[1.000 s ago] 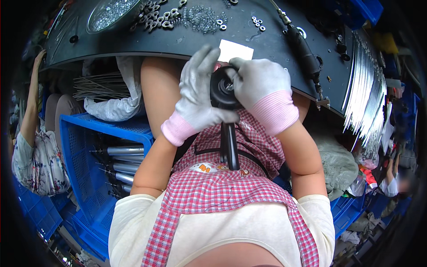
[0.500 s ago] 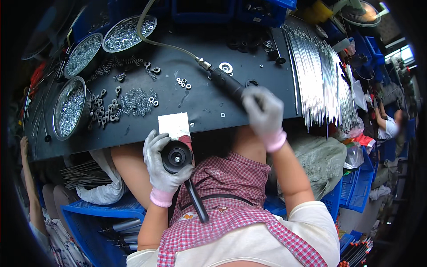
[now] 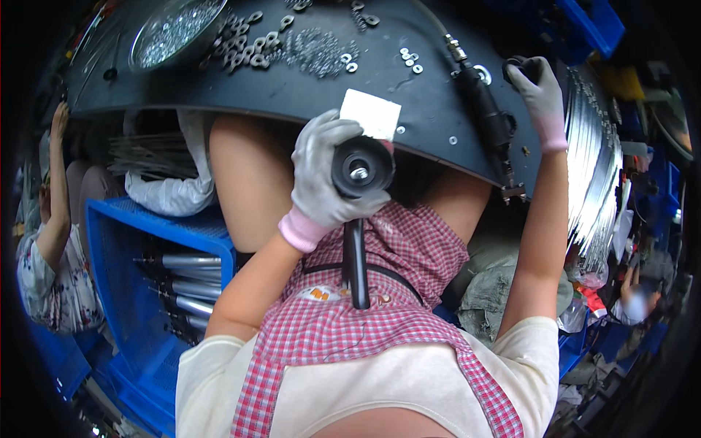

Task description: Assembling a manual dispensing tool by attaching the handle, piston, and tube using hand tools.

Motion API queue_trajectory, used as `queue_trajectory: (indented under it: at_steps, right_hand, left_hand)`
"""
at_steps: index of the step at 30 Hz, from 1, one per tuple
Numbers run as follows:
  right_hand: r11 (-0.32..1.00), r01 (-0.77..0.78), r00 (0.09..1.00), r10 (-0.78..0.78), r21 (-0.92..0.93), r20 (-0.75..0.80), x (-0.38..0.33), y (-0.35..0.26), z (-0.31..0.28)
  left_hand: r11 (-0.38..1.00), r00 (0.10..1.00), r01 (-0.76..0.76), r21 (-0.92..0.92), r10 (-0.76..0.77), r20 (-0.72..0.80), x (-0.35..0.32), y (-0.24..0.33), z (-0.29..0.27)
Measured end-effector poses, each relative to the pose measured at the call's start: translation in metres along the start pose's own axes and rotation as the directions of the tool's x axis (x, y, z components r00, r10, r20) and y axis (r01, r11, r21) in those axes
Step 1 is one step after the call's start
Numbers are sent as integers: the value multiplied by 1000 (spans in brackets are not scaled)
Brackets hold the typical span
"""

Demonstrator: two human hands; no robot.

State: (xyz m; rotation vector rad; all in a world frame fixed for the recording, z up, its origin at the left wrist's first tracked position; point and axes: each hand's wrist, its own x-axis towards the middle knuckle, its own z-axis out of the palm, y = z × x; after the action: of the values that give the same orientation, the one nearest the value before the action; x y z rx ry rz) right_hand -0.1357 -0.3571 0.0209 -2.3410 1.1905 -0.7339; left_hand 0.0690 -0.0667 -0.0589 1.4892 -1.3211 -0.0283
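Observation:
My left hand (image 3: 326, 171) grips a black cup-shaped part (image 3: 345, 191) above my lap. A bright metal nut or bolt end (image 3: 358, 174) shows in its centre, and a black tubular handle (image 3: 355, 274) points down toward my apron. Out at the back right, my right hand (image 3: 542, 102) has its fingers curled on a black round part (image 3: 516, 64); the hand partly hides it. A black air screwdriver (image 3: 483, 106) lies between my hands on the table, its tip (image 3: 513, 191) sticking out over the front edge.
Behind my left hand a white square piece (image 3: 371, 114) sits at the table edge. Springs (image 3: 314, 52), metal eyelets (image 3: 252, 51), small washers (image 3: 410, 60) and a bowl of hardware (image 3: 179, 36) are on the table. Thin metal rods (image 3: 593, 168) lie right; a blue crate (image 3: 157, 219) stands left.
My right hand has gone from the air screwdriver to the black round part at the back right. The screwdriver now lies down. My head view has shifted, and my left hand keeps its hold.

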Motion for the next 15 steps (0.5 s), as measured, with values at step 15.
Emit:
queue_trajectory:
  at_steps: [15]
  right_hand:
    - [771, 617, 780, -626, 159, 12, -126, -152, 80]
  left_hand:
    - [997, 995, -49, -67, 43, -95, 2, -4, 8]
